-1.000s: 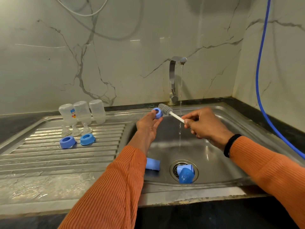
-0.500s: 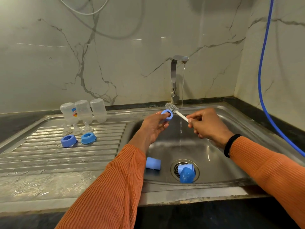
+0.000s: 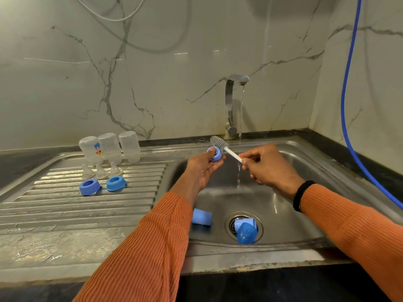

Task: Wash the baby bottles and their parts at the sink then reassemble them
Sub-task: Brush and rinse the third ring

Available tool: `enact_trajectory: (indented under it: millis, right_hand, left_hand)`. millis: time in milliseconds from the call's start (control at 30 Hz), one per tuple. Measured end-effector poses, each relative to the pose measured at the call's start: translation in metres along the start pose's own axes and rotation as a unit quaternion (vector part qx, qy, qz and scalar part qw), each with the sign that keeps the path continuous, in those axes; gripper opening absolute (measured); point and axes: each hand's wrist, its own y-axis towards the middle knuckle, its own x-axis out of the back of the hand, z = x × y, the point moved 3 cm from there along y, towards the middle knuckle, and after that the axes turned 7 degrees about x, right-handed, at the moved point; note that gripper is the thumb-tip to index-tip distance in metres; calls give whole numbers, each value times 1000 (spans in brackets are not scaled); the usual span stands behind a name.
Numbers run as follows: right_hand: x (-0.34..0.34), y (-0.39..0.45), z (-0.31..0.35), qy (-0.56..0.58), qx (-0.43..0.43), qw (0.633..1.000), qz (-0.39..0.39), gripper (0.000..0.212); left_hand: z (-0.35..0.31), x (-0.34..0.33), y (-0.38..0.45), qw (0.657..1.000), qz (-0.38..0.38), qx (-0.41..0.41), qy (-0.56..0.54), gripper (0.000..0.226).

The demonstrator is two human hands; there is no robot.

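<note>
Left hand: left hand [image 3: 201,171] held up over the basin, fingertips pinching a blue plastic screw ring [image 3: 214,155], its opening turned toward the brush.
Right hand: right hand [image 3: 267,167] curled round the white handle of a grey-bristled bottle brush [image 3: 219,144], near the handle's end.
Change: a second ago the brush head sat at the ring; half a second ago it looked pushed into the opening; now the bristles sit just behind and above the ring, touching or nearly so, cannot tell which. Ring tipped a bit more upright.
Meaning: looks like one scrub stroke ending, ring likely mid-wash, not yet rinsed.
Water: thin stream from the chrome tap [image 3: 232,105] falls between the hands, just beside the right thumb, missing the ring.
Sink: steel sink [image 3: 305,166] holds a pale blue cap [image 3: 202,216] on its side by the left sleeve, and a blue domed cap [image 3: 246,233] over the drain; both unmoved, probably still to wash.
Drainboard: three clear bottles [image 3: 109,149] inverted, clear teats [image 3: 100,171] in front, two blue rings [image 3: 102,185] nearest; unchanged.
Stage: reassembly not begun.
</note>
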Motion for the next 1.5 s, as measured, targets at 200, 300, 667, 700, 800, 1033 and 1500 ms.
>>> enact_trajectory:
  millis: [200, 300, 667, 700, 800, 1033, 1500]
  right_hand:
    - [-10, -11, 2, -8, -2, 999, 50, 20]
    - [-17, -14, 1, -12, 3, 999, 48, 21]
    - [-13, -9, -14, 39, -47, 998, 10, 22]
    - [-14, -9, -14, 28, -42, 999, 12, 22]
    - [-13, -7, -14, 7, -36, 999, 15, 22]
    - [-17, -11, -8, 23, -28, 999, 39, 21]
    - [-25, -17, 11, 40, 7, 998, 56, 18]
  left_hand:
    - [-7, 12, 3, 991, -79, -21, -106, 38]
    - [-6, 12, 3, 991, -64, -7, -120, 37]
    - [6, 0, -3, 998, -38, 31, 30, 32]
    - [6, -1, -4, 998, -31, 31, 34, 34]
    - [3, -3, -8, 999, -16, 24, 45, 37]
    - [-2, 2, -9, 996, -56, 36, -60, 37]
    - [-7, 7, -14, 984, -105, 31, -142, 38]
